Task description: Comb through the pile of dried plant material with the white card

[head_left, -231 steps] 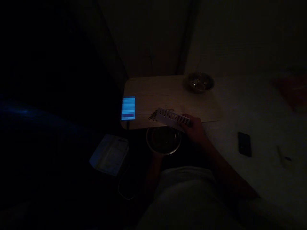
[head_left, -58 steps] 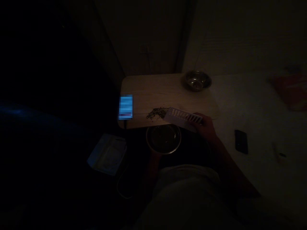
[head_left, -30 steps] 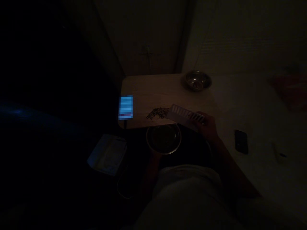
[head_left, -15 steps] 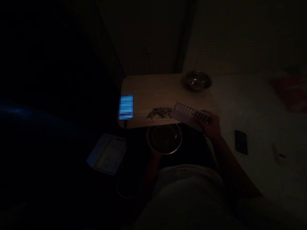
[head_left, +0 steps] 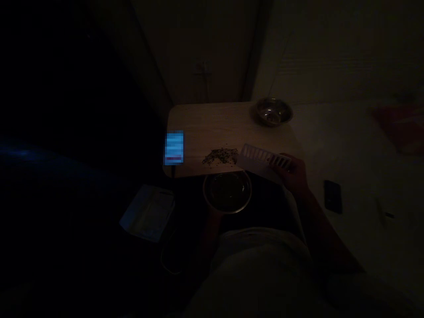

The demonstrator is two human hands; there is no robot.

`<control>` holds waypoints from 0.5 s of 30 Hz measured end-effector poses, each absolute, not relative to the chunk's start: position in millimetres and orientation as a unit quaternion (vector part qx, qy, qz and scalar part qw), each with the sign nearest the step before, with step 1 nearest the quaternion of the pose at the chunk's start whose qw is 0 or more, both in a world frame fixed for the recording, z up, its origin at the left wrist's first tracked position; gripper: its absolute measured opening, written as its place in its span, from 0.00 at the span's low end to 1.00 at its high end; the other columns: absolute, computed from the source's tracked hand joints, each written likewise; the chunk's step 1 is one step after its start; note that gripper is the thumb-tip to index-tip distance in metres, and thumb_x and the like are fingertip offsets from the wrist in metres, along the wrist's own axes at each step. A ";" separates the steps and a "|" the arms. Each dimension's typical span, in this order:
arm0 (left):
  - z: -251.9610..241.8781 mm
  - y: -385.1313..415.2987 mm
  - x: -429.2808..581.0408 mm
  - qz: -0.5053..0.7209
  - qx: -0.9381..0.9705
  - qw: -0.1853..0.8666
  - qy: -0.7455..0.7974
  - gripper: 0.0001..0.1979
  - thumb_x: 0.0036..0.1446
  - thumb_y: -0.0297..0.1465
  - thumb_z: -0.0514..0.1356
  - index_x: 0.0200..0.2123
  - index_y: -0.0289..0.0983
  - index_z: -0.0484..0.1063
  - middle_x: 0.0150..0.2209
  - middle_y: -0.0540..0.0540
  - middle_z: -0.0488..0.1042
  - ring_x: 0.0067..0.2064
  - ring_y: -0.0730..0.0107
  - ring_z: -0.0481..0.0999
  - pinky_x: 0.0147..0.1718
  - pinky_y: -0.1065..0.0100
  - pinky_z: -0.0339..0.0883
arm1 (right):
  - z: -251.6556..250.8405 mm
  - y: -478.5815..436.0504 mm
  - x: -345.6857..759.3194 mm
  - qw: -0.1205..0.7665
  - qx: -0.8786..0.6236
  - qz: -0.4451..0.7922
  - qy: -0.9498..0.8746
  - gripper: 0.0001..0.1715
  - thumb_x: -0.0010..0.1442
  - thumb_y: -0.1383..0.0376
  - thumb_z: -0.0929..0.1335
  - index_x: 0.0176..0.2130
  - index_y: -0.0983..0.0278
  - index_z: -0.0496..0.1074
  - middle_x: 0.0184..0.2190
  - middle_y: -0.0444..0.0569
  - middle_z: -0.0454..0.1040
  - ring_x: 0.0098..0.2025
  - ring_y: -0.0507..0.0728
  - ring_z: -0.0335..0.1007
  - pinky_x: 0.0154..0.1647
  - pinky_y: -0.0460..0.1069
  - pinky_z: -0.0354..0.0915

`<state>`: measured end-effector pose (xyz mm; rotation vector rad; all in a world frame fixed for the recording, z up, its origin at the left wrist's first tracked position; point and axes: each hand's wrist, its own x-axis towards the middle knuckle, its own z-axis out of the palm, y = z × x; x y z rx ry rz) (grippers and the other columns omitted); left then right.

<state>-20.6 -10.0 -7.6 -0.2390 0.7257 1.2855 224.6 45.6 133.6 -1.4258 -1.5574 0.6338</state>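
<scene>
In dim light, my right hand [head_left: 293,174] is closed around the right end of a pale slotted plastic piece [head_left: 260,160], tilted over the table's front edge. Its left end is at a small heap of dark bits [head_left: 221,156], perhaps seeds or dried leaves, spread on the wooden tabletop [head_left: 212,123]. Just below that edge, my left hand [head_left: 215,215] holds a round metal bowl [head_left: 227,192] by its near rim. What lies in the bowl is too dark to make out, and the left fingers are mostly hidden under it.
A second metal bowl [head_left: 274,112] stands at the table's back right corner. A lit, blurred screen [head_left: 174,148] is at the left edge. Lower left is a pale box-like container [head_left: 149,214]. A dark phone [head_left: 332,196] lies on the pale surface at right, with something red [head_left: 402,128] beyond.
The slotted piece has shifted very slightly right and down with my right hand. The bowl in my left hand and the heap of bits look about the same.
</scene>
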 end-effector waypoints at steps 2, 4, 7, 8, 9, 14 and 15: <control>-10.0 -10.2 -20.5 0.590 -0.110 0.729 0.330 0.24 0.67 0.43 0.59 0.59 0.35 0.71 0.58 0.38 0.73 0.57 0.60 0.75 0.57 0.51 0.72 | 131.7 45.5 226.0 0.449 -0.575 0.263 -0.631 0.11 0.49 0.59 0.76 0.33 0.62 0.79 0.25 0.44 0.76 0.27 0.54 0.69 0.27 0.48 0.64; -11.7 -10.3 -20.5 0.593 -0.111 0.726 0.331 0.24 0.67 0.43 0.59 0.59 0.35 0.71 0.58 0.38 0.73 0.57 0.60 0.75 0.57 0.51 0.72 | 129.8 45.6 226.8 0.450 -0.574 0.269 -0.630 0.12 0.49 0.59 0.76 0.34 0.62 0.79 0.26 0.45 0.77 0.27 0.55 0.70 0.28 0.48 0.64; -13.5 -10.3 -20.5 0.593 -0.114 0.724 0.333 0.24 0.67 0.43 0.59 0.59 0.35 0.71 0.58 0.38 0.73 0.56 0.61 0.75 0.56 0.52 0.72 | 127.8 45.6 227.4 0.451 -0.585 0.265 -0.619 0.11 0.50 0.59 0.76 0.33 0.62 0.79 0.24 0.44 0.75 0.26 0.54 0.68 0.26 0.48 0.63; -14.0 -10.3 -20.6 0.592 -0.114 0.724 0.334 0.24 0.67 0.43 0.59 0.59 0.36 0.71 0.58 0.38 0.73 0.56 0.61 0.75 0.56 0.52 0.73 | 127.5 45.6 227.4 0.454 -0.590 0.261 -0.615 0.11 0.50 0.59 0.76 0.33 0.62 0.79 0.24 0.43 0.75 0.26 0.54 0.67 0.26 0.48 0.63; -14.4 -10.2 -20.7 0.591 -0.114 0.725 0.334 0.24 0.67 0.43 0.59 0.60 0.36 0.71 0.59 0.38 0.72 0.56 0.61 0.75 0.56 0.52 0.73 | 127.3 45.6 227.3 0.457 -0.592 0.257 -0.613 0.10 0.51 0.59 0.75 0.33 0.62 0.79 0.25 0.43 0.75 0.26 0.54 0.67 0.27 0.48 0.63; -14.5 -10.2 -21.2 0.588 -0.112 0.725 0.341 0.25 0.67 0.44 0.59 0.60 0.35 0.71 0.59 0.38 0.72 0.57 0.60 0.75 0.57 0.51 0.72 | 128.2 44.3 224.5 0.467 -0.589 0.245 -0.613 0.11 0.52 0.58 0.75 0.33 0.62 0.78 0.26 0.44 0.76 0.28 0.54 0.69 0.29 0.49 0.65; -14.1 -10.2 -21.3 0.588 -0.111 0.724 0.343 0.25 0.67 0.44 0.59 0.60 0.35 0.71 0.59 0.38 0.73 0.57 0.60 0.75 0.57 0.51 0.72 | 128.4 44.0 223.6 0.465 -0.587 0.249 -0.614 0.10 0.52 0.58 0.75 0.33 0.62 0.78 0.26 0.44 0.75 0.27 0.54 0.68 0.29 0.48 0.64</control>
